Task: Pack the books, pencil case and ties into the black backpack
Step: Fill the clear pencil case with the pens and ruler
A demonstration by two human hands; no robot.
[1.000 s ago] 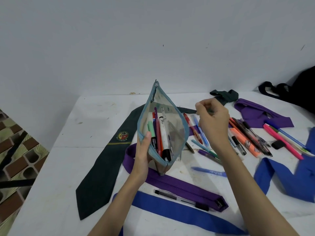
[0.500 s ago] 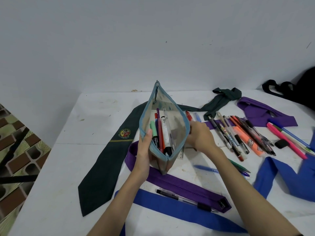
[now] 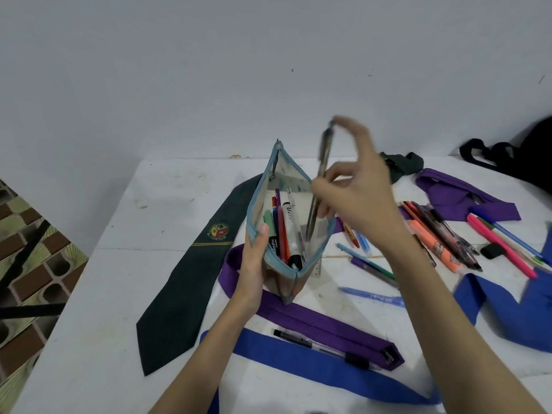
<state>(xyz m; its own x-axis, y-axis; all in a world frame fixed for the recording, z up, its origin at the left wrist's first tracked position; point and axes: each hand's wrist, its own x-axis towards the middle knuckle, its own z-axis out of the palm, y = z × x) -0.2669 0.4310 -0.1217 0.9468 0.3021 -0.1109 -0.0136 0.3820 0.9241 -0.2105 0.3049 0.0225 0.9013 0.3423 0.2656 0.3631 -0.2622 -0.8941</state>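
Several pens already stand inside the pencil case (image 3: 291, 231), which my left hand (image 3: 254, 265) grips by its near wall, mouth open and upright on the table (image 3: 89, 339). My right hand (image 3: 355, 201) pinches a dark pen (image 3: 319, 186), tip down into the opening. I'd call this early: loose pens (image 3: 442, 234) lie to the right, another black pen (image 3: 322, 348) lies near me, and the green tie (image 3: 191, 282), purple tie (image 3: 322, 324) and blue tie (image 3: 328, 372) are all flat on the table. Black backpack (image 3: 534, 153) sits far right, well apart, nothing packed as far as I can see. No books in view. Purple tie runs under the case, may snag.
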